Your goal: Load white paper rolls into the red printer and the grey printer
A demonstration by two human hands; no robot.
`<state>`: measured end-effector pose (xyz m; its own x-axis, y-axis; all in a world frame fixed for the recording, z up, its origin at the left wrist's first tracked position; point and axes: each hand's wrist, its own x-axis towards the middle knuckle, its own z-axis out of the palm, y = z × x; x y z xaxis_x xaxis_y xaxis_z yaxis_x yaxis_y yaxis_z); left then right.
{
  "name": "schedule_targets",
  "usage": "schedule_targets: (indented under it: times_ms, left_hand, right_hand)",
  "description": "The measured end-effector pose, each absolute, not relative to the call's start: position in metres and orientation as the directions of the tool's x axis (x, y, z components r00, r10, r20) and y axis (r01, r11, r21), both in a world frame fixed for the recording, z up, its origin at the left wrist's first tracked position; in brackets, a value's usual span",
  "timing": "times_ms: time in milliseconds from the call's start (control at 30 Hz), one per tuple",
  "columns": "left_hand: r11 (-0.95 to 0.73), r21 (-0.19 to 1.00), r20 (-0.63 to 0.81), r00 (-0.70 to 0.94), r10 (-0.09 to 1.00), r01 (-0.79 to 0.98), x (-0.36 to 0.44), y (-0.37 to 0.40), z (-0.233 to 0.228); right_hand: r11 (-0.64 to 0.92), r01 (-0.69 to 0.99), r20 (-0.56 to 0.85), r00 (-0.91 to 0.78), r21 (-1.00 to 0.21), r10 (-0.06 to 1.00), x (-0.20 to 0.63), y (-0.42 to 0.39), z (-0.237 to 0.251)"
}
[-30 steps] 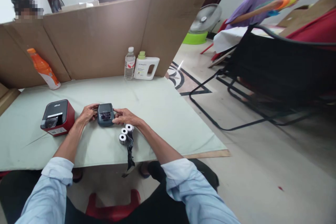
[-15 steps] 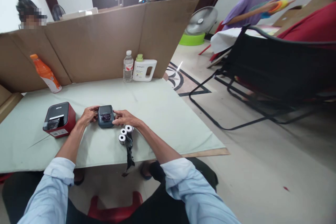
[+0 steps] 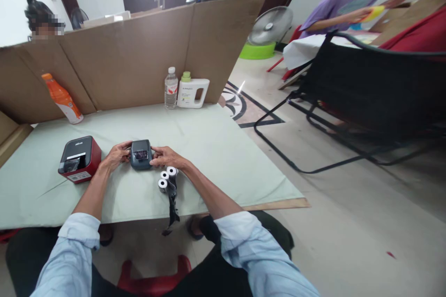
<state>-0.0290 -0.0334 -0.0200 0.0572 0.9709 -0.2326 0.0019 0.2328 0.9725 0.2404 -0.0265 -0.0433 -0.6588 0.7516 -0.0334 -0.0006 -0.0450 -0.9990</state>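
Observation:
A small dark grey portable label printer (image 3: 141, 154) lies on the pale green tablecloth (image 3: 205, 148), held at its sides. My left hand (image 3: 118, 155) grips its left edge with the fingers curled. From the other side, my right hand (image 3: 166, 156) has fingers and thumb pressed to the printer's right edge. Close by my right wrist are three white paper rolls (image 3: 163, 180), bundled in black wrapping that hangs over the table's front edge. Left of my left forearm stands a larger red and black label printer (image 3: 80, 158).
A cardboard partition (image 3: 139, 55) rises along the back. Before it stand an orange bottle (image 3: 62, 98), a clear water bottle (image 3: 171, 89) and a white jug (image 3: 193, 93). A black folding chair (image 3: 376, 88) and a fan (image 3: 271, 26) are at right, where a person in purple works.
The view has shifted slightly, moving the scene a little to the right. My hands keep the same hold on the small printer. The person in purple has moved their arms.

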Motion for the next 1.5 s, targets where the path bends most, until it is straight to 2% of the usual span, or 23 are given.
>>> schedule_targets:
  times_ms: [267,533,900,1100,1367,1500]
  left_hand:
    - [0.271,0.963,-0.27,0.059,0.961,0.005,-0.029,-0.032,-0.018]
    - [0.271,0.954,-0.271,-0.023,0.962,0.126,-0.021,-0.029,-0.016]
    - [0.165,0.982,-0.168,0.021,0.986,0.095,-0.026,-0.036,-0.015]
    - [0.12,0.978,-0.132,0.059,0.99,0.17,-0.028,-0.029,-0.01]
    - [0.127,0.929,-0.069,-0.175,0.982,0.347,-0.007,-0.015,-0.001]
    - [0.08,0.914,0.029,-0.261,0.965,0.398,-0.01,-0.025,-0.002]
  right_hand:
    - [-0.061,0.016,-0.057,-0.656,-0.998,0.753,0.242,-0.029,-0.041]
    - [-0.053,0.029,-0.059,-0.654,-0.998,0.754,0.243,-0.03,-0.04]
    - [-0.069,0.001,-0.052,-0.661,-0.998,0.748,0.243,-0.03,-0.038]
    - [-0.082,-0.009,-0.056,-0.653,-0.997,0.755,0.242,-0.029,-0.039]
    - [-0.067,-0.005,-0.047,-0.657,-0.998,0.752,0.241,-0.026,-0.043]
    - [-0.066,-0.016,-0.039,-0.655,-0.998,0.755,0.241,-0.025,-0.044]
